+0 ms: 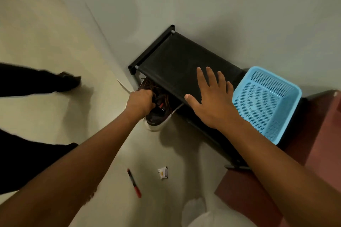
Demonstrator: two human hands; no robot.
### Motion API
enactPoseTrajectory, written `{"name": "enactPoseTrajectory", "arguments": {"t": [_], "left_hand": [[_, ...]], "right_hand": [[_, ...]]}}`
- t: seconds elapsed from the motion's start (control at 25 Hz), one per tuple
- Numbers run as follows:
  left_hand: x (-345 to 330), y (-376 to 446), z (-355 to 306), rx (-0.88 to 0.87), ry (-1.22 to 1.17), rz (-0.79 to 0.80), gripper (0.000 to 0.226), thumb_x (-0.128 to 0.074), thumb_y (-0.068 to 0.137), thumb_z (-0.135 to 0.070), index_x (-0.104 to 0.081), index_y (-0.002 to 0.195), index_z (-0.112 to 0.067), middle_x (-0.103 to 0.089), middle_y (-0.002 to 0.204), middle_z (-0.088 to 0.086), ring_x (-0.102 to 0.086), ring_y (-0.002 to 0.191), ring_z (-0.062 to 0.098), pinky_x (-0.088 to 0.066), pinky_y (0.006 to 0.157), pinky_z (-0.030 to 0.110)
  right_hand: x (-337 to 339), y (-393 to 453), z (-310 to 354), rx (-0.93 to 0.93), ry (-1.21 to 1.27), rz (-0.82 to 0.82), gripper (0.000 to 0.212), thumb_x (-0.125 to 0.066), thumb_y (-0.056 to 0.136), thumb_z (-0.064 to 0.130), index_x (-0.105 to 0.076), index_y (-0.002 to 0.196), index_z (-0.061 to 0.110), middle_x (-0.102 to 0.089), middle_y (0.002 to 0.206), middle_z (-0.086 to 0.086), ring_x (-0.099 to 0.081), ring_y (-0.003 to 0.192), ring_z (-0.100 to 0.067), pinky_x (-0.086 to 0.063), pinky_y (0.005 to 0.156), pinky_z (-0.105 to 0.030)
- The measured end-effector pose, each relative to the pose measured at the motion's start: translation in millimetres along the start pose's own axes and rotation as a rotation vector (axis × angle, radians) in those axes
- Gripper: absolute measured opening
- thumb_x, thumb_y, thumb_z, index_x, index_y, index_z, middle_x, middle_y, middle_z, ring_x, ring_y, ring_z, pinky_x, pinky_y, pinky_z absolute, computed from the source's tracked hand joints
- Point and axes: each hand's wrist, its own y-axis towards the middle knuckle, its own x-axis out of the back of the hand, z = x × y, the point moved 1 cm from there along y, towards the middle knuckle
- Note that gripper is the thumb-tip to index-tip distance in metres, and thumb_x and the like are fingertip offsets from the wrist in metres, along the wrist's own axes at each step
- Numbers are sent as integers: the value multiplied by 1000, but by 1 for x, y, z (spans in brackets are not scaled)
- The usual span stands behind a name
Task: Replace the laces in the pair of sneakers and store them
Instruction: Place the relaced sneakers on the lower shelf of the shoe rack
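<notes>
A dark sneaker [156, 118] with a white sole and brown laces lies half under the top shelf of a black shoe rack [175, 55], heel sticking out toward me. My left hand [141, 102] grips the sneaker at its opening, fingers curled round the tongue and laces. A second sneaker's toe with brown laces [149, 84] shows further in under the shelf. My right hand [210, 101] lies flat with spread fingers on the rack's black fabric top.
A light blue perforated basket [265, 105] stands on the rack's right end. A red marker [134, 183] and a small white wrapper [163, 172] lie on the pale floor. My dark-trousered legs [33, 83] are at left, a reddish cabinet [313, 149] at right, a white bag [203, 215] below.
</notes>
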Motion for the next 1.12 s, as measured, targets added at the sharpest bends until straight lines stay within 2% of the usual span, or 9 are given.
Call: {"name": "enactPoseTrajectory", "arguments": {"t": [0.12, 0.24, 0.36, 0.64, 0.68, 0.76, 0.88, 1.0, 1.12], "left_hand": [[-11, 22, -1, 25, 92, -93, 26, -59, 97, -40, -60, 81, -20, -62, 75, 1, -59, 78, 23, -30, 97, 45], [-20, 38, -3, 38, 35, -150, 24, -60, 97, -40, -66, 84, -21, -65, 82, 2, -58, 94, 24, -26, 100, 46], [-28, 47, -5, 23, -53, -217, 23, -60, 97, -38, -64, 83, -21, -60, 81, 0, -57, 96, 26, -26, 100, 46], [-36, 70, -21, -39, -285, -349, 24, -63, 98, -33, -67, 113, -15, -70, 112, 11, -59, 115, 33, -24, 115, 50], [-33, 72, -22, -31, -427, -351, 23, -64, 98, -30, -65, 116, -15, -68, 114, 9, -59, 116, 31, -31, 115, 46], [-22, 76, -23, 32, -676, -309, 13, -66, 98, -24, -59, 107, -18, -60, 102, -3, -60, 100, 14, -50, 96, 28], [-15, 83, -25, 73, -660, -209, 15, -65, 99, -16, -52, 93, -22, -46, 90, -11, -48, 82, 4, -45, 80, 17], [-14, 78, -26, 32, -579, -238, 19, -73, 93, -19, -58, 104, -18, -52, 103, -2, -55, 103, 18, -42, 89, 25], [-25, 69, -21, -70, -458, -305, 36, -65, 97, -35, -59, 127, -16, -58, 127, 8, -50, 127, 30, -30, 115, 42]], "right_hand": [[0, 4, -4, 8, -3, -7, 84, -37, 101, 65, 8, 163, 31, 10, 172, -2, 12, 158, -32, 2, 125, -56], [0, 6, -8, 14, -10, -13, 84, -36, 100, 64, 8, 163, 31, 9, 172, -2, 11, 158, -33, 1, 125, -56], [-1, 7, -10, 24, -4, -17, 84, -36, 100, 64, 9, 163, 30, 9, 172, -2, 11, 158, -33, 1, 125, -56], [-6, -1, -17, 7, 21, 0, 83, -34, 100, 65, 9, 162, 31, 10, 172, -1, 13, 158, -31, 2, 125, -55], [-5, -2, -18, 5, 27, 1, 83, -34, 100, 65, 9, 163, 31, 9, 172, -1, 13, 158, -31, 2, 126, -55], [-6, -5, -20, 4, 40, 3, 82, -34, 100, 64, 8, 163, 31, 9, 172, -1, 13, 158, -30, 1, 126, -55], [-7, -7, -25, -8, 49, 6, 81, -35, 100, 64, 7, 163, 31, 7, 172, -1, 12, 158, -30, 0, 126, -55], [-9, -11, -28, -19, 52, 2, 81, -35, 101, 64, 6, 162, 31, 7, 172, -2, 11, 158, -31, 0, 126, -56], [-9, -14, -28, -11, 28, -26, 82, -33, 100, 65, 7, 162, 30, 8, 172, -2, 13, 158, -31, 2, 125, -56]]}}
